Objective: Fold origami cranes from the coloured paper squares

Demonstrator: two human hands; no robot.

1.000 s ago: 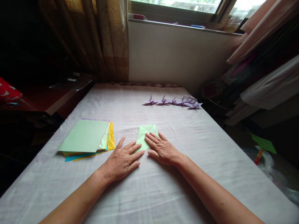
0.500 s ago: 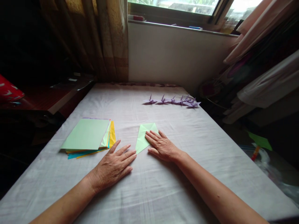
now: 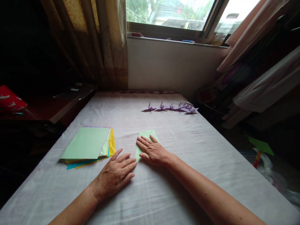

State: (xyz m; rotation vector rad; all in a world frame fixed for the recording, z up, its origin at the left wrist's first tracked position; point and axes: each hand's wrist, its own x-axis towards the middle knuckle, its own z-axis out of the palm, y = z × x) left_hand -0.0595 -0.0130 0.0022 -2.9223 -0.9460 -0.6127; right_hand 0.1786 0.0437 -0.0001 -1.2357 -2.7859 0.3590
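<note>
With the left hand (image 3: 114, 175) spread flat on the white-clothed table (image 3: 164, 193) near its front edge, the right hand (image 3: 151, 151) lies spread, pressing the folded pale-green paper (image 3: 145, 135) mid-table; crease firmly, edges aligned.

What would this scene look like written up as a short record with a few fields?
Surface: table under a pale cloth
Right hand: flat, pressing on the folded green paper
Left hand: flat on the cloth beside that paper, holding nothing
Left side: stack of coloured sheets, green on top
Far side: row of purple paper cranes
Background: window and curtain
</note>
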